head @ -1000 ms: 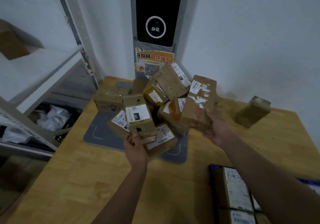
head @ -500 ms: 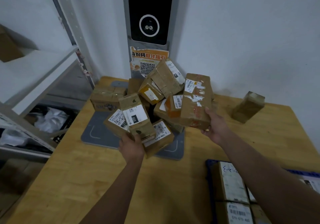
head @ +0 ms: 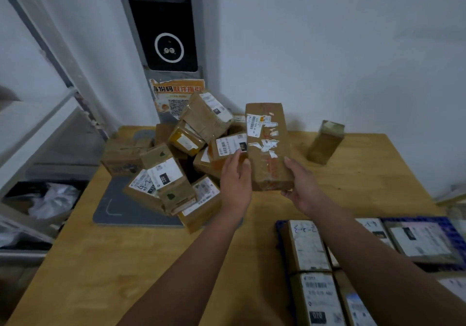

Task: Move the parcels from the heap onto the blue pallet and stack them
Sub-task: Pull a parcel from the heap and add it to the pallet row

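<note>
Seemingly light yet stiff, the long brown taped cardboard parcel (head: 267,144) sits clamped at its near end in the right grip (head: 300,187), the left grip (head: 235,179) slack-fingered beside its left edge.

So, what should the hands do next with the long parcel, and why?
Probably carry the long parcel down and right to the blue pallet. The right hand grips its near end, the left hand is at its left edge, and it is held up off the heap. Other parcels lie there.
</note>
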